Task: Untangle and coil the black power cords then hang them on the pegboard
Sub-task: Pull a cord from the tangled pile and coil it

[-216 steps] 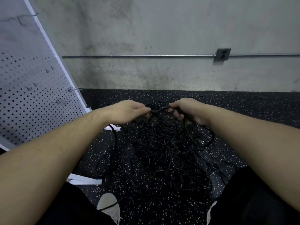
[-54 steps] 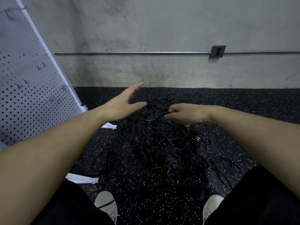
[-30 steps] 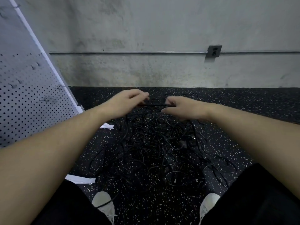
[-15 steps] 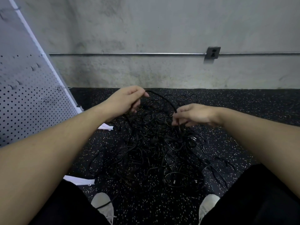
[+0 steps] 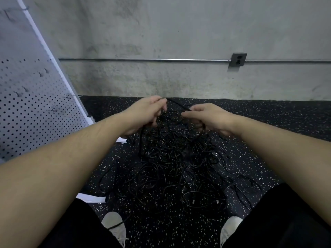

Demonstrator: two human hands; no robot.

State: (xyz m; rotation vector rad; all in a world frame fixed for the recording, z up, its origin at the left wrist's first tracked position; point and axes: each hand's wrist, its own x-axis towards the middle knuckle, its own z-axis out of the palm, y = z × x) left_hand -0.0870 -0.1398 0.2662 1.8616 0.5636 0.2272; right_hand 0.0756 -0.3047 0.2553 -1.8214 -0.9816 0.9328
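Pegboard [image 5: 26,108]: white, perforated, leaning at far left; a few small hooks [image 5: 42,74] stick out of it, none carrying a cord. White feet [image 5: 121,140] of its frame lie on the floor, one by the left wrist, another near the left knee.

Left hand [image 5: 143,113]: raised over the pile, fingers curled, pinching one end of a short taut run of cord [image 5: 176,103].

Cords [image 5: 175,167]: black, one dense tangle on the floor between the two forearms, loops spilling toward both shoes. Strands rise from the heap to both hands; which strand belongs to the held run cannot be told.

Right hand [image 5: 209,118]: just right of the left, thumb and fingertips pinching the other end of that run.

Floor [image 5: 277,119]: black rubber, white flecks.

Wall [image 5: 179,33]: bare concrete, a metal conduit [image 5: 143,59] running across it into a grey outlet [image 5: 238,59] at right.

Shoes [image 5: 114,224]: pale, at the bottom edge; a cord loop crosses the left one.
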